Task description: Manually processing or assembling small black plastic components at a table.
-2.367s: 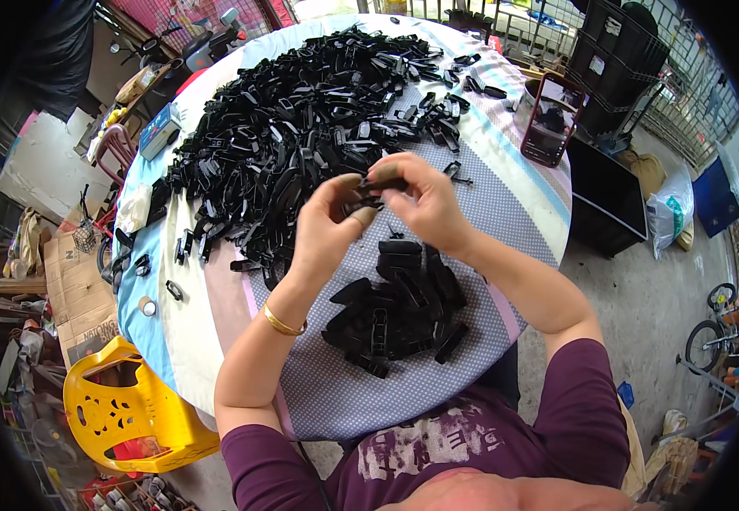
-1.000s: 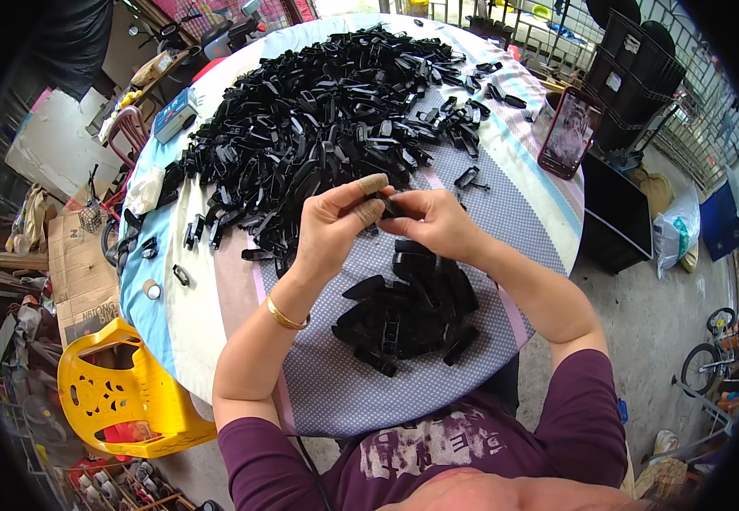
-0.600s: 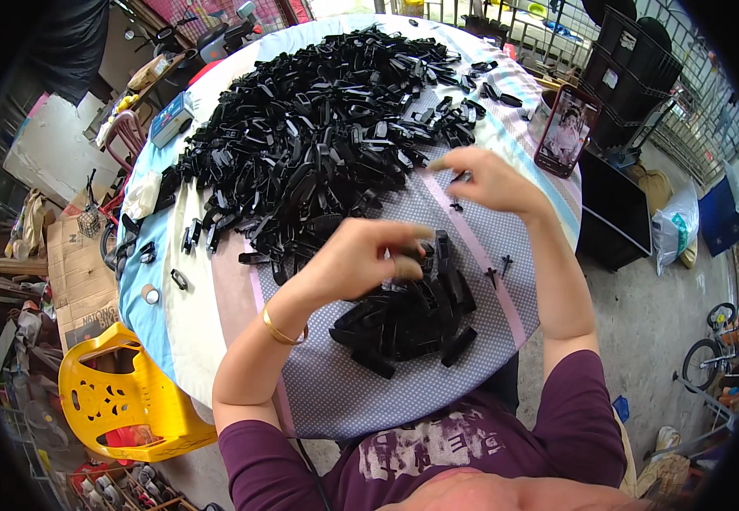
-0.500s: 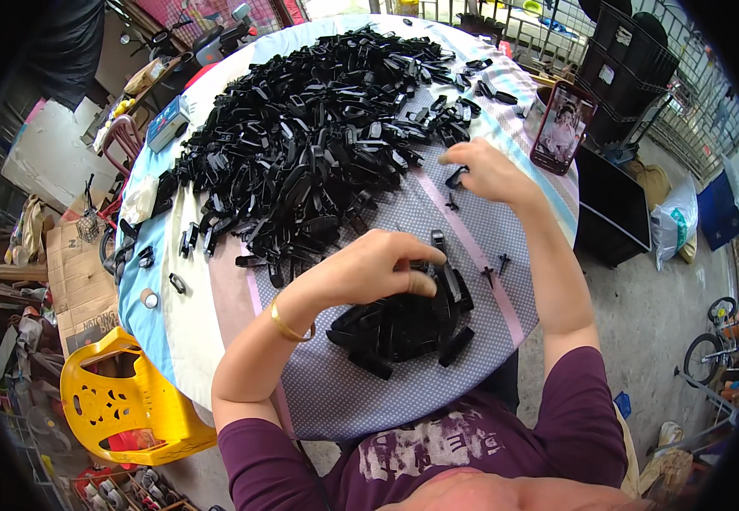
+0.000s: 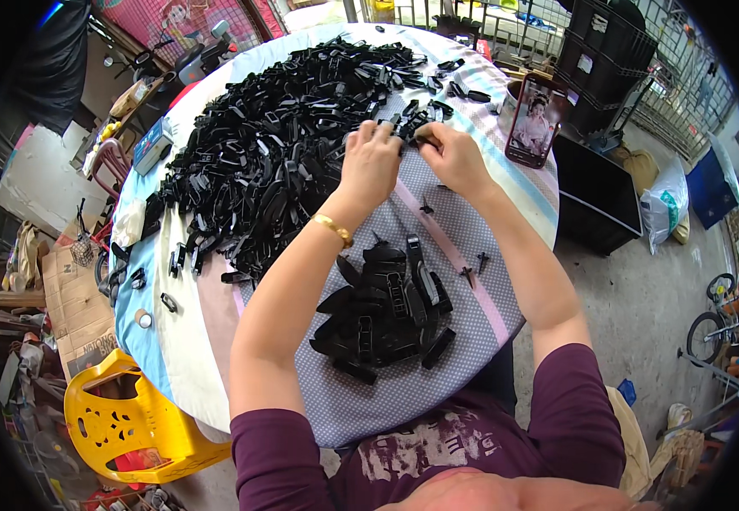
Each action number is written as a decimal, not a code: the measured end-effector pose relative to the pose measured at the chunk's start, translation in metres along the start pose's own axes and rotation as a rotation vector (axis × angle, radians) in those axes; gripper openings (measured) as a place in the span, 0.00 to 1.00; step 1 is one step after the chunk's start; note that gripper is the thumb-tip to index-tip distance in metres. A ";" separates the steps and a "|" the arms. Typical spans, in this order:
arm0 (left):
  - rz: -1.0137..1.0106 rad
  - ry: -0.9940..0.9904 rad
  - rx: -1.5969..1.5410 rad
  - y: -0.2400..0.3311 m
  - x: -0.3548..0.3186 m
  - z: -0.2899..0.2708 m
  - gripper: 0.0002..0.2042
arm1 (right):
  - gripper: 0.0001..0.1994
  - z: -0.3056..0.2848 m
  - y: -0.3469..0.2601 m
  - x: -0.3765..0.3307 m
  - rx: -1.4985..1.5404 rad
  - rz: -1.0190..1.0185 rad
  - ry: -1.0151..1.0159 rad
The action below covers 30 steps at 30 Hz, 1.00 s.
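Observation:
A large heap of black plastic parts (image 5: 276, 136) covers the far half of a round cloth-covered table (image 5: 489, 272). My left hand (image 5: 369, 162) and my right hand (image 5: 448, 153) are stretched out to the heap's near right edge, close together, fingers curled around small black parts (image 5: 408, 128). A gold bangle sits on my left wrist. A smaller pile of black parts (image 5: 386, 311) lies on the cloth nearer to me, between my forearms. Two tiny black pieces (image 5: 474, 264) lie loose to the right of that pile.
A phone (image 5: 533, 119) stands propped at the table's far right edge, screen lit. A yellow plastic chair (image 5: 123, 422) stands at lower left. Black crates (image 5: 608, 60) and a dark box (image 5: 595, 196) sit to the right. Cardboard (image 5: 71, 298) lies left of the table.
My hands first worked a part above the near pile. The left hand set it down on that pile; both hands then reached forward to the big heap's edge.

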<state>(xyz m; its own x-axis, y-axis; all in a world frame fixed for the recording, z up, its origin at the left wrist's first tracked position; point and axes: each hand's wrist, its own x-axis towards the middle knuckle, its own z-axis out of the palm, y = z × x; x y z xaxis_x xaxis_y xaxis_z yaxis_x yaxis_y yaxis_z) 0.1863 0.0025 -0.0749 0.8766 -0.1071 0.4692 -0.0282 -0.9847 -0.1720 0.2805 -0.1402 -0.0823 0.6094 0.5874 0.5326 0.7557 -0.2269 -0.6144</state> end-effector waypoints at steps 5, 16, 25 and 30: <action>-0.521 0.191 -1.157 -0.003 -0.028 -0.035 0.11 | 0.10 0.004 -0.028 -0.004 0.130 -0.169 0.193; -0.917 0.022 -1.705 -0.016 -0.105 -0.074 0.16 | 0.15 0.007 -0.087 -0.032 1.242 0.349 -0.480; -0.673 0.113 -1.455 -0.006 -0.105 -0.081 0.17 | 0.13 0.025 -0.098 -0.045 0.567 -0.336 -0.220; -0.789 0.123 -1.668 -0.001 -0.103 -0.077 0.17 | 0.13 0.032 -0.094 -0.048 0.433 -0.472 -0.150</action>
<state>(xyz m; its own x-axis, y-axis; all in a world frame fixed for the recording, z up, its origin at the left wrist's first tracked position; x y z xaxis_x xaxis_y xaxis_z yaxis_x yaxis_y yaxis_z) 0.0586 0.0038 -0.0567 0.8872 0.4559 0.0717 -0.1338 0.1055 0.9854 0.1724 -0.1223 -0.0683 0.1727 0.6563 0.7345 0.7498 0.3959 -0.5301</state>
